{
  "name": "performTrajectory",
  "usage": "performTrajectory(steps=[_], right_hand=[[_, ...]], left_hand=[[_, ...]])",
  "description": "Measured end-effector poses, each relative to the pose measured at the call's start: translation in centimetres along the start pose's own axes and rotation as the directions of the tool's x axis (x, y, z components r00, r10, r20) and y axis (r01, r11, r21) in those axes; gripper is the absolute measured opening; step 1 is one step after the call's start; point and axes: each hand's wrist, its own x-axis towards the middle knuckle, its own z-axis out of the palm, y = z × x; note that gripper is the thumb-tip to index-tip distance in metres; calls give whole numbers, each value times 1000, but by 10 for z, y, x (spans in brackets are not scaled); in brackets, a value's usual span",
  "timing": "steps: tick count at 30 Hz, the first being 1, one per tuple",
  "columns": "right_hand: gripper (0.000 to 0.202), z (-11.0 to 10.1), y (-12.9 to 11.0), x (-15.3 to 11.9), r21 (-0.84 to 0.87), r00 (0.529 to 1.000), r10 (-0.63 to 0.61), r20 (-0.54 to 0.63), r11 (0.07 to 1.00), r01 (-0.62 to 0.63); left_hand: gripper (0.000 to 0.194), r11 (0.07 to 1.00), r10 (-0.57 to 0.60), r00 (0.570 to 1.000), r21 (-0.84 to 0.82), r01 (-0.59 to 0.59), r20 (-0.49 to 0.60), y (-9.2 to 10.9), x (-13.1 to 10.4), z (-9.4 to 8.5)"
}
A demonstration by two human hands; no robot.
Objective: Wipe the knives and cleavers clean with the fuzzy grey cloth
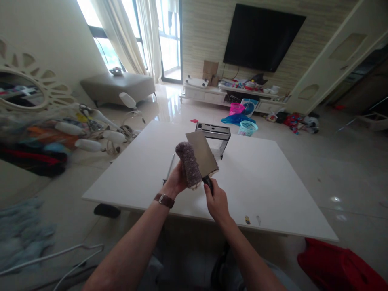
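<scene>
Gripping the cleaver (203, 157) by its handle (207, 181), the right hand (216, 202) leaves the blade (199, 149) free; the left hand (176, 179) clasps the fuzzy roll (190, 166), presumably to steady it just beside the blade. Both are held above the table (260, 182).

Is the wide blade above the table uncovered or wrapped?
The blade is uncovered on its near face: bare metal shows beside the fuzzy item. Its far face I cannot tell.
</scene>
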Motion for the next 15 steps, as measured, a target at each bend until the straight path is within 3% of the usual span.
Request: performTrajectory(steps=[4,11,15], right_hand=[[31,-1,-2,-9,53,999,-10,45,999,7],[40,4,-7,-23,411,979,56,197,902,-134],[44,7,-4,-22,381,978,61,201,915,-135]], left_hand=[[50,1000,7,1000,-6,-7,28,-9,-4,2],[69,999,24,995,-44,-20,94,-23,-15,5],[65,1000,13,998,4,-13,65,-25,-14,4]])
